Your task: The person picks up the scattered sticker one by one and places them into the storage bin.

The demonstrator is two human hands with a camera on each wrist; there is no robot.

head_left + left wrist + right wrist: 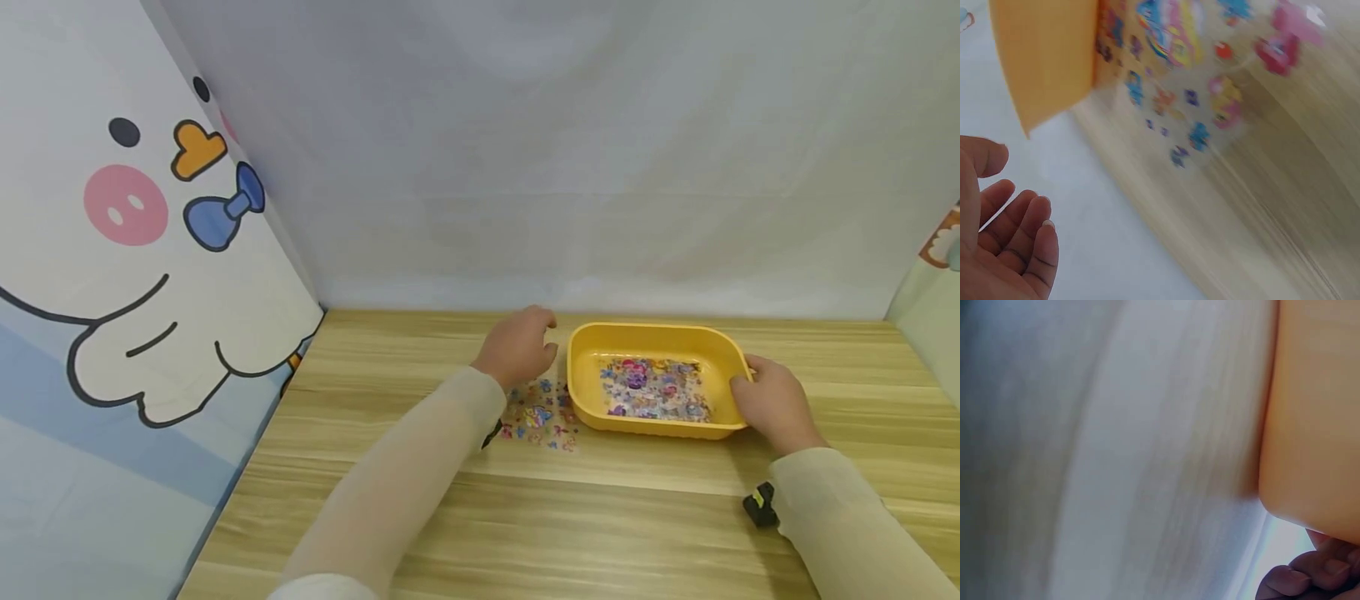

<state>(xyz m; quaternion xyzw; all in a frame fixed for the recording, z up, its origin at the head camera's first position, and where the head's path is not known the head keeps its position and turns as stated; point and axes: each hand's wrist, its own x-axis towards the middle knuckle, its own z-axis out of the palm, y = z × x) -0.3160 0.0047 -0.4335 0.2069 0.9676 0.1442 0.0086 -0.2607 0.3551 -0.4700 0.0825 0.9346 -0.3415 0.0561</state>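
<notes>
A yellow rectangular plastic basin (660, 427) with rounded corners sits on the table, its side also filling the right of the right wrist view. My right hand (776, 404) grips its right rim, thumb on the inner side. Inside lie clear sheets of colourful cartoon stickers (656, 389). Another transparent sticker sheet (538, 421) lies flat on the table, left of the basin and partly hidden by my left arm. Above it, just off the basin's left end, hovers my left hand (519, 346), fingers loosely bent and holding nothing; the left wrist view shows a gap to the basin.
The wood-grain table (570, 533) meets a pale cloth backdrop (600, 167) behind the basin. At the left stands a panel (150, 317) printed with a white cartoon character. A small black device (761, 505) is at my right wrist.
</notes>
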